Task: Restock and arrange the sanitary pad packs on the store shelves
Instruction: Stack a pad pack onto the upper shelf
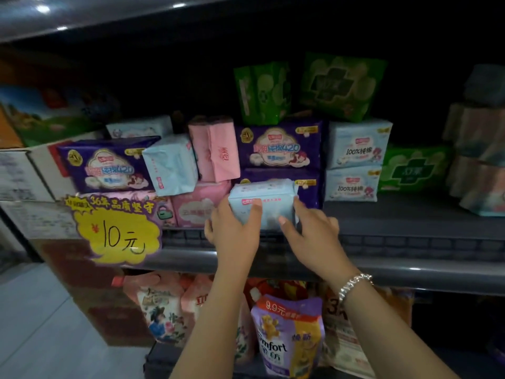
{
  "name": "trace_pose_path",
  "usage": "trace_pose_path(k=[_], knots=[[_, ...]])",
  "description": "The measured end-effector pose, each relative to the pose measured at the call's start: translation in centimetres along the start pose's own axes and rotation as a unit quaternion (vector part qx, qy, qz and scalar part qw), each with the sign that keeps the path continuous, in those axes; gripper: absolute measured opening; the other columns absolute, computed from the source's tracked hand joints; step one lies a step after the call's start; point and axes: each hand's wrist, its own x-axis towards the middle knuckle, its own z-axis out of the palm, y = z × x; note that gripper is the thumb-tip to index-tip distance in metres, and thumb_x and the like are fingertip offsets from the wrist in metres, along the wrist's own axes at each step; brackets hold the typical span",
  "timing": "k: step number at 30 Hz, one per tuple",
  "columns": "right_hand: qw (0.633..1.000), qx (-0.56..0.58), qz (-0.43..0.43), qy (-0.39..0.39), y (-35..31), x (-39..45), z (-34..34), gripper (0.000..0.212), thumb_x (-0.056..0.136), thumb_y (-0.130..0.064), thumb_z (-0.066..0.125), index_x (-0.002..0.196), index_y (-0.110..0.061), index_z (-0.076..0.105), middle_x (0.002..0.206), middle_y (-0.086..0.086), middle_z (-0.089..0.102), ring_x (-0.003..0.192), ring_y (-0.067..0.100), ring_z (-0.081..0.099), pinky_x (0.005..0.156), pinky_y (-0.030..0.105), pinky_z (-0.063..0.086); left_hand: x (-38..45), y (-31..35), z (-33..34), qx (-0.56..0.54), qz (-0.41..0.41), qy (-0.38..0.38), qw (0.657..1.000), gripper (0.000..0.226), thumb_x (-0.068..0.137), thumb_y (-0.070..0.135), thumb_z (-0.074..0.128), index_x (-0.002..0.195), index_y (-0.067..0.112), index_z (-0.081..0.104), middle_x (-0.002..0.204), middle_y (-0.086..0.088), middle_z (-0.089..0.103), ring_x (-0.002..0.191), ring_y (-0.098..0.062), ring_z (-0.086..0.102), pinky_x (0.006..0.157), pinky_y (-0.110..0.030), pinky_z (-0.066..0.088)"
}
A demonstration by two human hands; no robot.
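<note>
A light blue pad pack stands on the grey shelf, in front of two stacked purple packs. My left hand grips its left side with the thumb across the front. My right hand holds its right side. To the left lie another purple pack, a tilted light blue pack, upright pink packs and a flat pink pack. Two pale blue packs are stacked to the right, with green packs behind and above.
A yellow price sign hangs off the shelf's front edge at left. Cardboard boxes stand further left. A green pack and wrapped bundles fill the right end. Refill pouches crowd the shelf below. Bare shelf shows right of my hands.
</note>
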Motion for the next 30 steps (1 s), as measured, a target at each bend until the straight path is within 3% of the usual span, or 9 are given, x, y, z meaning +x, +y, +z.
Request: trace_pose_path(k=[3,6,10,12,15,17,22,26,30], knots=[[0.980,0.198,-0.007,0.035,-0.4,-0.3,-1.3,0.051,0.093,-0.038,0.054,0.141,-0.035,0.037,0.136,-0.002,0.048,0.128,0.013,0.039,0.107,0.034,0.034,-0.1,1.0,-0.8,-0.146,-0.004,-0.004,0.989,0.053,0.079,0.059,0.059,0.120,0.025,0.057,0.118,-0.001,0.062,0.112,-0.018,0.059,0.096,-0.045,0.050],[0.947,0.314,-0.022,0.066,-1.5,-1.0,-3.6,0.039,0.086,-0.033,0.066,0.112,-0.045,0.039,0.125,-0.012,0.050,0.111,-0.004,0.053,0.086,0.018,0.049,-0.7,3.2,-2.1,-0.228,0.034,-0.037,0.972,0.014,0.094,0.029,0.060,0.107,0.027,0.064,0.104,0.005,0.069,0.095,-0.003,0.066,0.075,-0.019,0.054],[0.916,0.390,-0.037,0.091,-2.1,-1.8,-5.5,0.048,0.077,-0.029,0.071,0.107,-0.040,0.034,0.115,-0.013,0.047,0.089,-0.016,0.056,0.065,0.010,0.050,-1.3,5.1,-3.8,-0.176,0.046,-0.082,0.980,0.010,0.095,0.033,0.055,0.091,0.032,0.065,0.088,0.013,0.070,0.082,0.007,0.065,0.063,-0.010,0.048],[0.905,0.414,-0.030,0.098,-2.5,-2.1,-5.5,0.053,0.075,-0.033,0.069,0.112,-0.045,0.033,0.116,-0.010,0.047,0.090,-0.009,0.059,0.064,0.013,0.052,0.0,5.0,-4.5,-0.084,0.067,-0.003,0.994,0.010,0.094,0.035,0.057,0.096,0.030,0.065,0.101,0.009,0.066,0.092,0.006,0.060,0.077,-0.018,0.047],[0.904,0.413,-0.022,0.105,-2.5,-2.3,-4.6,0.062,0.068,-0.045,0.067,0.115,-0.059,0.028,0.127,-0.004,0.046,0.104,0.007,0.059,0.071,0.019,0.056,3.0,4.5,-5.6,0.079,0.060,0.164,0.981,0.050,0.087,0.040,0.065,0.132,0.021,0.053,0.142,-0.011,0.035,0.133,-0.026,0.031,0.111,-0.045,0.025],[0.902,0.418,-0.013,0.107,-2.3,-2.1,-4.0,0.064,0.069,-0.046,0.066,0.115,-0.063,0.026,0.132,-0.001,0.044,0.108,0.011,0.058,0.074,0.021,0.057,5.0,4.6,-6.4,0.181,0.072,0.199,0.960,0.067,0.084,0.049,0.065,0.142,0.023,0.043,0.153,-0.014,0.017,0.141,-0.033,0.013,0.114,-0.054,0.009],[0.895,0.428,0.021,0.121,-1.6,-1.2,-3.0,0.063,0.068,-0.046,0.065,0.113,-0.065,0.024,0.136,0.002,0.042,0.108,0.010,0.057,0.073,0.016,0.056,9.6,5.5,-6.4,0.397,0.045,0.079,0.913,0.092,0.075,0.084,0.039,0.149,0.029,0.031,0.160,-0.013,0.001,0.145,-0.038,0.000,0.111,-0.065,-0.001],[0.880,0.453,0.037,0.138,-1.3,-0.7,-2.8,0.062,0.069,-0.043,0.064,0.113,-0.060,0.025,0.130,0.001,0.047,0.106,0.011,0.059,0.071,0.013,0.054,11.8,7.1,-5.1,0.406,-0.023,0.043,0.912,0.114,0.064,0.095,0.031,0.145,0.016,0.036,0.156,-0.014,0.015,0.143,-0.037,0.007,0.108,-0.069,0.001],[0.864,0.479,0.054,0.144,-1.4,-0.5,-2.9,0.061,0.069,-0.042,0.064,0.114,-0.057,0.026,0.122,-0.008,0.047,0.103,0.007,0.058,0.066,0.012,0.053,12.5,8.0,-2.8,0.363,-0.068,0.050,0.928,0.132,0.053,0.098,0.039,0.149,0.008,0.024,0.156,-0.015,0.010,0.146,-0.031,0.000,0.106,-0.070,-0.008]])
